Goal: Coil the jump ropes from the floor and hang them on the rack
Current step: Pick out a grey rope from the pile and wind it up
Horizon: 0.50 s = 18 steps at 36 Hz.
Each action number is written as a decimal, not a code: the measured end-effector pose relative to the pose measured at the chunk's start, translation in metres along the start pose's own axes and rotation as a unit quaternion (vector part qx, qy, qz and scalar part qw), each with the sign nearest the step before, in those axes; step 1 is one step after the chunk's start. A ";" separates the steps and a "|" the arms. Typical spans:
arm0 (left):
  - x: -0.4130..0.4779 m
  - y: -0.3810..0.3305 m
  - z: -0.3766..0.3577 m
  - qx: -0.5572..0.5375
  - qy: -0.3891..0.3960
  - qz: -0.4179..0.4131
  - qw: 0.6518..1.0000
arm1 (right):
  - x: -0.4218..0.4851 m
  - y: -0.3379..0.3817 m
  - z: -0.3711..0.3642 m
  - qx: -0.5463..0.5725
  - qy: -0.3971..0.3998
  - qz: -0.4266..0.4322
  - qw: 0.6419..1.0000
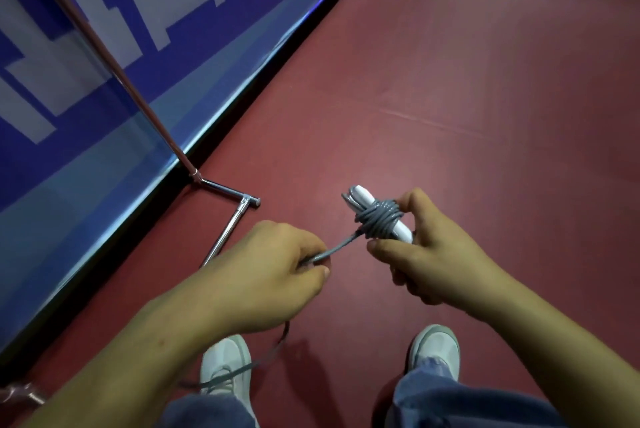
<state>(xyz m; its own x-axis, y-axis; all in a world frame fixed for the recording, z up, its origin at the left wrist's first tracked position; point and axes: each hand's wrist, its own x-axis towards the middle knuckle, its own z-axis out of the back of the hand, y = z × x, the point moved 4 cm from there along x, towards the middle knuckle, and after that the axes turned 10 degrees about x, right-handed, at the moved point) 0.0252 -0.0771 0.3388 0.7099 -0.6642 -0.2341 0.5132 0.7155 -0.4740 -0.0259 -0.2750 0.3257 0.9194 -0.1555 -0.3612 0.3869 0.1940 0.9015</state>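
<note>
- The left hand [273, 265] makes a tight grip: thumb and curled fingers pinch the grey cord [337, 247] of the jump rope and hold nothing else.
- The right hand [433, 254] has its grip curled round the white handles [363, 194], which lie together as one bundle. The thumb sits on the near side and the forefinger on the far side of the wraps [379, 218] wound round the handles' middle.
- The bundle lies just to the right of the left grip and slightly beyond it. A short, taut run of cord joins the two.
- The handles' long axis runs diagonally, from the right palm out toward the far left, with the free tips pointing away from the person. The cord meets that axis roughly crosswise, so the next turn probably goes around the bundle again.
- Below the left hand a slack tail [277, 348] drops toward the left shoe [227, 365]. By that, some rope is not yet wound.
- The rack [221, 187] stands on the red floor [450, 81] just beyond the left hand, which is the nearer hand to it. Its upright slants up to the left along the blue banner [86, 116], and its hanging bar is out of view.
</note>
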 end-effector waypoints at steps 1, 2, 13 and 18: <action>-0.002 -0.005 -0.002 0.017 0.001 -0.007 1.000 | 0.002 -0.003 -0.002 -0.008 -0.005 -0.006 1.000; -0.003 -0.008 -0.005 0.035 0.005 -0.010 0.999 | 0.004 -0.006 -0.005 -0.017 -0.008 -0.013 1.000; -0.007 -0.031 -0.020 0.150 0.041 -0.063 0.986 | 0.011 -0.023 -0.020 -0.233 0.022 0.010 0.972; -0.011 -0.042 -0.017 0.117 0.037 -0.087 0.989 | 0.007 -0.023 -0.034 -0.076 0.036 -0.056 0.995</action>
<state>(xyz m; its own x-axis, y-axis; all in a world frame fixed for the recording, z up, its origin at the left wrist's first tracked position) -0.0128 -0.1037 0.3468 0.5679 -0.7895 -0.2328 0.7281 0.6137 -0.3053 -0.0262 -0.2477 0.2941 0.8704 -0.1157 -0.4786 0.4885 0.3240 0.8102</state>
